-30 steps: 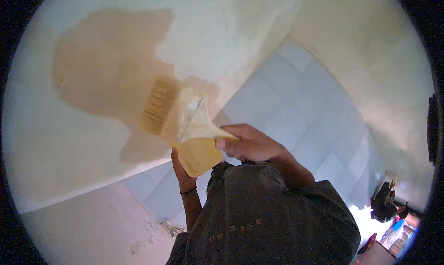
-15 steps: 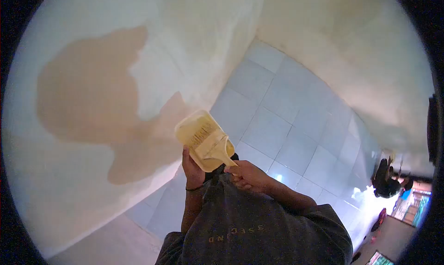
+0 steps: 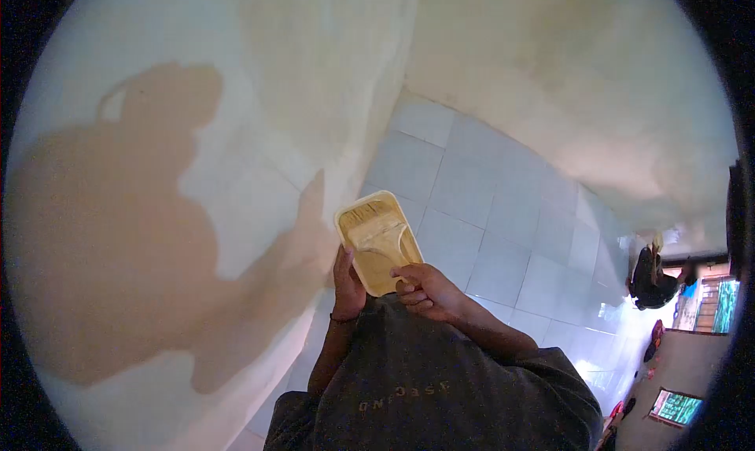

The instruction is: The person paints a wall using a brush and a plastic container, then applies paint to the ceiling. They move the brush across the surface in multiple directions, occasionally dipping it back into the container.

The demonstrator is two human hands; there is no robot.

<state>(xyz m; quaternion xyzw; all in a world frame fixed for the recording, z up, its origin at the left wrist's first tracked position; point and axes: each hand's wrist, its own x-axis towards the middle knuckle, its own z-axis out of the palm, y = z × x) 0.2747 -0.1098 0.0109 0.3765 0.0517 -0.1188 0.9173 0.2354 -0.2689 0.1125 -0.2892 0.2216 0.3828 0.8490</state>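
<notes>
A shallow cream-yellow plastic tray (image 3: 405, 274) is held up in front of my chest. My left hand (image 3: 349, 284) grips its left edge, with the thumb at the rim and the other fingers hidden underneath. In the tray lies a wide paintbrush (image 3: 377, 232), its dark-streaked bristles toward the far end. My right hand (image 3: 427, 287) is closed round the brush's handle at the tray's near right side.
A pale wall (image 3: 259, 160) on the left carries my shadow; another wall (image 3: 566, 73) meets it at a corner. Bluish floor tiles (image 3: 448, 239) lie between. Another person (image 3: 651, 282) is low down at the far right, near a bright doorway (image 3: 708, 301).
The tray has shifted right in view. The brush's bristles now reach nearer the tray's far end. My view has turned slightly, and my shadow sits lower on the wall.
</notes>
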